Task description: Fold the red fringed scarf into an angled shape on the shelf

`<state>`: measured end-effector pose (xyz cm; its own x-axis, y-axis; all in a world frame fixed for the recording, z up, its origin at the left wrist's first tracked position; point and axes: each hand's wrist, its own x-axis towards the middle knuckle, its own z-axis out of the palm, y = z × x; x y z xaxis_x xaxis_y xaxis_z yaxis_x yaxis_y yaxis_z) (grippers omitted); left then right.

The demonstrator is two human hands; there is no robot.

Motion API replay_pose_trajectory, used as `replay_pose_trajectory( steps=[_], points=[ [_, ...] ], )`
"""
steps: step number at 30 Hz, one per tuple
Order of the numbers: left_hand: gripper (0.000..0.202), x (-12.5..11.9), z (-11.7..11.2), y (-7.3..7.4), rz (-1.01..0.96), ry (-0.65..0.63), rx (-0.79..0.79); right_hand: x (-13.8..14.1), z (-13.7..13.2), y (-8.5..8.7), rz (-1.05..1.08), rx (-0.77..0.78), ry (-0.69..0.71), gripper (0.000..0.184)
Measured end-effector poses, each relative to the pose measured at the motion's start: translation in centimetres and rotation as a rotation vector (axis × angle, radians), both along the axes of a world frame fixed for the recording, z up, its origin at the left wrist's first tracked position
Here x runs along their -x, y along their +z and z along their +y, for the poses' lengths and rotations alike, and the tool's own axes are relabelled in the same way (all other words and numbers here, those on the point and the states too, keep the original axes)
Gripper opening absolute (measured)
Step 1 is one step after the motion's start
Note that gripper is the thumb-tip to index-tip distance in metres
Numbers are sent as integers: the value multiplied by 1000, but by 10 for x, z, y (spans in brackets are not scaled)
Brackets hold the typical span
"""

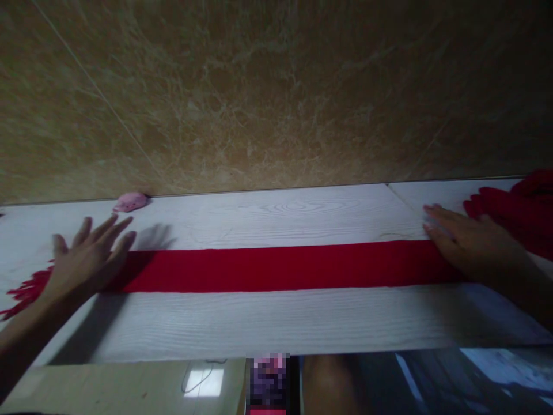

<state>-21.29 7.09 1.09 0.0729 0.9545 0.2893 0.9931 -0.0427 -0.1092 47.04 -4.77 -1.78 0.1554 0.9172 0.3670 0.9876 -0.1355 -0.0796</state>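
A long red scarf (276, 269) lies flat and straight across the white wood-grain table, with a fringe (30, 291) at its left end. My left hand (88, 256) is over the scarf near that fringe, fingers spread, holding nothing; whether it touches the cloth I cannot tell. Over the right part of the scarf is my right hand (469, 242), with its fingers stretched out and nothing gripped. The hand and forearm hide part of the cloth there. Just beyond it is a bunched heap of red fabric (510, 213).
The white table (280, 323) runs along a brown marbled wall (276, 98). A small pink item (131, 202) sits against the wall at the back left. Below the front edge show tiled floor (142, 386), a thin cable and part of a leg.
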Motion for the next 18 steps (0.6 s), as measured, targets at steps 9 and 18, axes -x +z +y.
replay_pose_trajectory(
  steps=[9,18],
  points=[
    [57,-222,-46,-23,-128,-636,246,229,31,10,178,281,531,59],
    [56,-168,-33,-35,-93,-565,291,196,26,-4,74,278,440,62]
  ],
)
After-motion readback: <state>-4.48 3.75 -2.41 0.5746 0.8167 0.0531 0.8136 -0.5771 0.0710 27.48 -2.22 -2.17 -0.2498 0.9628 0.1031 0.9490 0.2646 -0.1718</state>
